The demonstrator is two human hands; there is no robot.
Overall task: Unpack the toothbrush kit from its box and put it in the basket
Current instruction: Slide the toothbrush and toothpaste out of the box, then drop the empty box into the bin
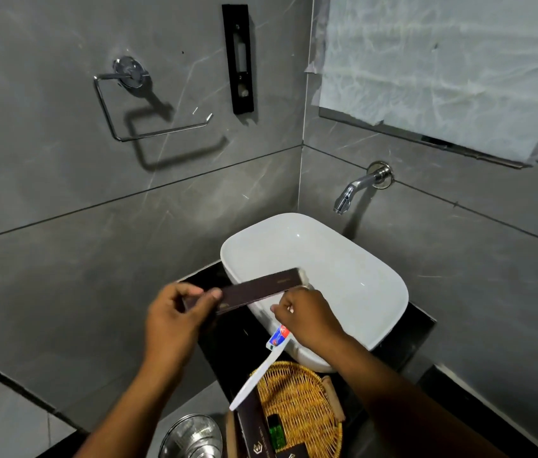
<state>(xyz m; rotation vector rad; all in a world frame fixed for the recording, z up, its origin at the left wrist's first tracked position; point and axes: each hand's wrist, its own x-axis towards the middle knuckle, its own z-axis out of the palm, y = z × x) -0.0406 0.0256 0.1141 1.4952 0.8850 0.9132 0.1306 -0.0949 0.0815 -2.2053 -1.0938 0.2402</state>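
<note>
My left hand (175, 320) grips one end of a long dark brown toothbrush box (257, 288), held level over the near edge of the sink. My right hand (307, 314) is closed around a white toothbrush (257, 375) and a small red, blue and white toothpaste tube (278, 336). The brush handle slants down and to the left, above the round wicker basket (300, 388). The brush head is hidden inside my fist.
A white basin (376, 282) stands on a black counter under a wall tap (353, 190). The basket holds another dark box (254, 431), a green item (275, 431) and small dark packets. A steel bin (191, 438) stands on the floor below. A towel ring (138, 104) hangs on the wall.
</note>
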